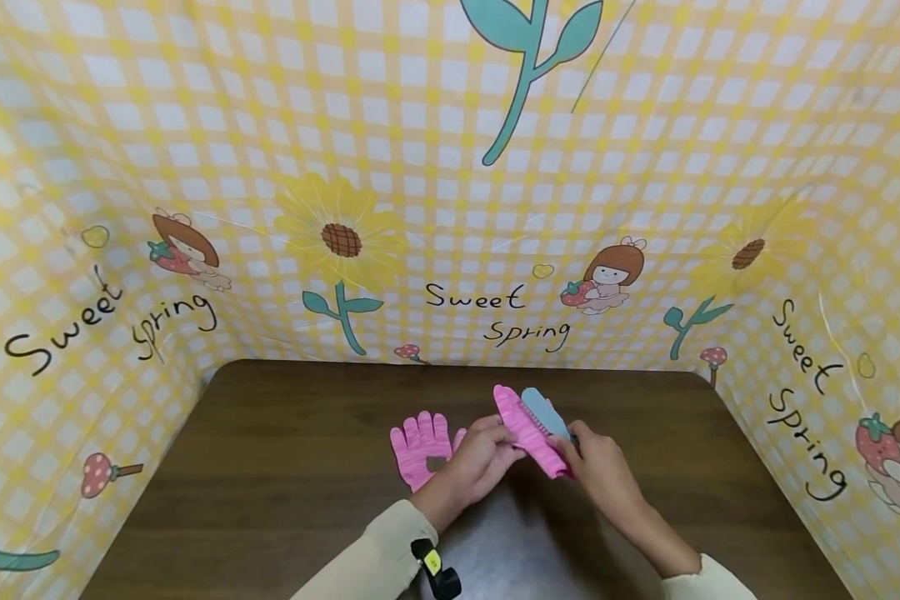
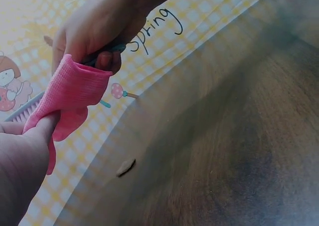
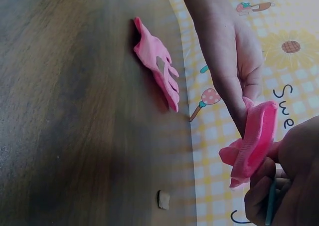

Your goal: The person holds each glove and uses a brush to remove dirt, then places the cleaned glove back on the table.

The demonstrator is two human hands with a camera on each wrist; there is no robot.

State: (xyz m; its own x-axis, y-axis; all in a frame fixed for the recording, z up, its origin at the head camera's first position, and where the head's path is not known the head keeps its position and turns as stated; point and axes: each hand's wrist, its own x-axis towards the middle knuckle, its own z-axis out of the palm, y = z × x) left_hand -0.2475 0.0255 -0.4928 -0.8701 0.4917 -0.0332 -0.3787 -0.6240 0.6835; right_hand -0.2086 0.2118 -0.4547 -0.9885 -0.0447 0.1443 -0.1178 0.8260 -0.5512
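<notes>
A pink knitted glove [image 1: 525, 429] is held up above the table, pinched near its edge by my left hand [image 1: 482, 467]. My right hand [image 1: 602, 471] grips the handle of a light-blue brush [image 1: 544, 408]; the bristles lie against the glove's side. The right thumb is at the glove's cuff. In the right wrist view the teal brush handle [image 3: 271, 201] shows in the curled fingers, and the cuff opening faces the camera. A second pink glove [image 1: 418, 440] with a grey-brown patch lies on the table beside my left hand, partly hidden by it.
The dark wooden table [image 1: 285, 467] has fabric walls [image 1: 450, 208] in yellow check at the back and sides. A small beige piece [image 3: 163, 199] lies on the tabletop near its back edge. A black strap device [image 1: 437, 571] sits on the left sleeve.
</notes>
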